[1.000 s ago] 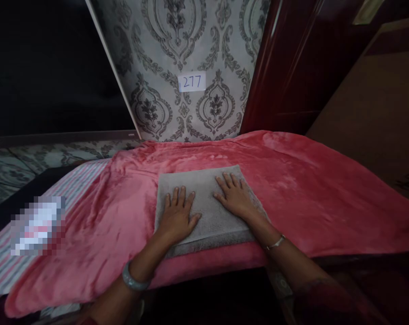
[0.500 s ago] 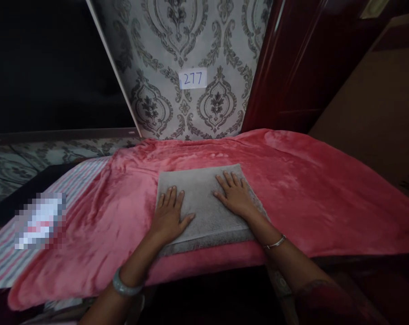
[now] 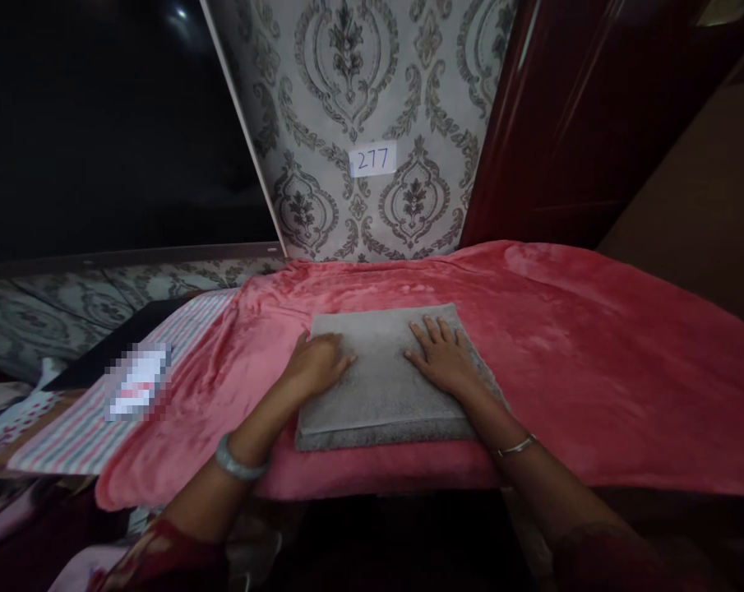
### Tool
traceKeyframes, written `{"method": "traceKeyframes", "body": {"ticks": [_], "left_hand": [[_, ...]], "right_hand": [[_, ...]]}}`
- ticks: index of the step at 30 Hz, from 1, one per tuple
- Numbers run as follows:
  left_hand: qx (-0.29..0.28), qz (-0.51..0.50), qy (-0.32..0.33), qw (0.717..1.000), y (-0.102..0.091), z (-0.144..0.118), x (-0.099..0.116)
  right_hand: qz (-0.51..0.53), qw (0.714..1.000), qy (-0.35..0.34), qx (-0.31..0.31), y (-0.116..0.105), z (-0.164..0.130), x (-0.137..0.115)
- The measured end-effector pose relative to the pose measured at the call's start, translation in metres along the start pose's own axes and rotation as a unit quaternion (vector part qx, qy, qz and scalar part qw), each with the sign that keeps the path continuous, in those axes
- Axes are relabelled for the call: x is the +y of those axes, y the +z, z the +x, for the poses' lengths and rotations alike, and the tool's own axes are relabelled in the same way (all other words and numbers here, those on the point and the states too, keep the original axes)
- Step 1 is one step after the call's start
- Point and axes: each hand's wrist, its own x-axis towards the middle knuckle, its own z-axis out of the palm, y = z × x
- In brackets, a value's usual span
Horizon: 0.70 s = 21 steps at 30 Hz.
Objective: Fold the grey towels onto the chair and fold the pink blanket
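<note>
A folded grey towel, with a fuzzy surface and layers showing along its near edge, lies on a pink plush blanket. My right hand rests flat on the towel's right part, fingers spread and pointing away from me. My left hand is at the towel's left edge, its thumb reaching over the top. Its fingers are slightly blurred and partly bent, apart from the thumb, with nothing visible held in them. A bracelet circles each wrist.
Left of the blanket lies a striped cloth with a pixelated pale item on it. A large dark screen stands at the back left. Behind are patterned wallpaper with a "277" paper label and a dark red panel.
My left hand has moved from lying flat on the towel to its left edge, with the fingers bending. My right hand stays flat on the towel. The view has shifted left.
</note>
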Motion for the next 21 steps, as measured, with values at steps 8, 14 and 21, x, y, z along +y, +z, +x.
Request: {"method": "traceKeyframes", "body": {"ticks": [8,14,21], "left_hand": [[0.047,0.009,-0.044,0.998,0.048,0.064,0.026],[0.069,0.017,-0.034,0.997,0.069,0.064,0.015],[0.074,0.019,-0.035,0.996,0.065,0.064,0.018]], "right_hand": [[0.003,1.000,-0.003,0.006,-0.003,0.000,-0.002],[0.012,1.000,0.000,-0.011,-0.005,-0.001,0.000],[0.055,0.998,-0.005,-0.032,-0.038,0.039,0.006]]}}
